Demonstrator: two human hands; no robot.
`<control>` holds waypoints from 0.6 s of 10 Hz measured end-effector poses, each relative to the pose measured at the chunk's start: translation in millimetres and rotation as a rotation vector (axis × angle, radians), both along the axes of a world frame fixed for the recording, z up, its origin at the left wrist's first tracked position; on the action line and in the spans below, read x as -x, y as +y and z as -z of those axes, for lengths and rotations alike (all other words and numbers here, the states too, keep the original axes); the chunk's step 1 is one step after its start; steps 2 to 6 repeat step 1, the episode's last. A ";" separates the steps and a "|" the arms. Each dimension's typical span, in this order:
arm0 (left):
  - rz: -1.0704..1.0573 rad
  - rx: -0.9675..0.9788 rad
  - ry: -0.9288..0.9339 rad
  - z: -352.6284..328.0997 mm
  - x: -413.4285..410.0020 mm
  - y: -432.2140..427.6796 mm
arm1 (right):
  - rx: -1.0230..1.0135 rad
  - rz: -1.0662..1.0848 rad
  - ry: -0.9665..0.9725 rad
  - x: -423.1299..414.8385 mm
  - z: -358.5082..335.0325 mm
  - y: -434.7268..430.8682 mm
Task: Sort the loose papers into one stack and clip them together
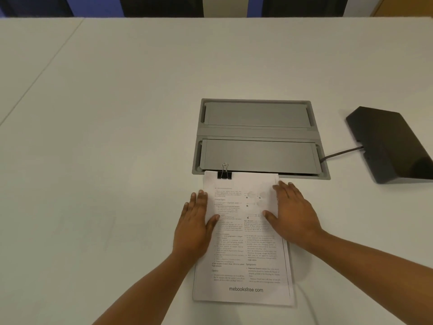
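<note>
The big pale tabletop (pixel 117 137) runs out of the picture on the left, the right and the near side. Past its far edge are dark and blue strips (pixel 164 5), too blurry to tell what they are. The black box (pixel 389 144) on the right is cut off by the picture's edge. The hands hide parts of both long sides of the paper stack (pixel 243 254). Most of its small print is too fuzzy to read. Only "mebooksfree com" at the bottom is clear. I cannot tell how many sheets it has.

There is 1 tabletop, 1 grey panel (pixel 257 134) with 2 flaps set into it, 1 black box, 1 paper stack, 2 hands, 1 dark cable (pixel 339 152) and 1 black clip (pixel 224 174).

The stack lies flat in front of the person, with its top edge at the panel's near rim. The clip bites that top edge near the left corner. The cable runs from the panel to the black box.

The left hand (pixel 194 228) lies flat on the stack's left edge and the right hand (pixel 293 216) on its right edge. Each grip is wide and flat, fingers straight, holding nothing.

The tabletop is smooth, with a thin seam (pixel 42 73) on the left.
</note>
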State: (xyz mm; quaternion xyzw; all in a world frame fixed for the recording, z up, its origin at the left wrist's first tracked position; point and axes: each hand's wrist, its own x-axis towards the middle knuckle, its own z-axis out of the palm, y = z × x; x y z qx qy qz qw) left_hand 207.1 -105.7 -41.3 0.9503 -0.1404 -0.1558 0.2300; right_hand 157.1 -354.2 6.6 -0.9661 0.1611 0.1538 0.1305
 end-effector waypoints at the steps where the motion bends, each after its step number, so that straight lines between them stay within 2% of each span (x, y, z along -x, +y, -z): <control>1: -0.052 -0.011 -0.064 -17.1 5.5 8.3 | -0.144 -0.010 -0.069 15.8 -22.2 12.5; 6: -0.052 -0.011 -0.064 -17.1 5.5 8.3 | -0.144 -0.010 -0.069 15.8 -22.2 12.5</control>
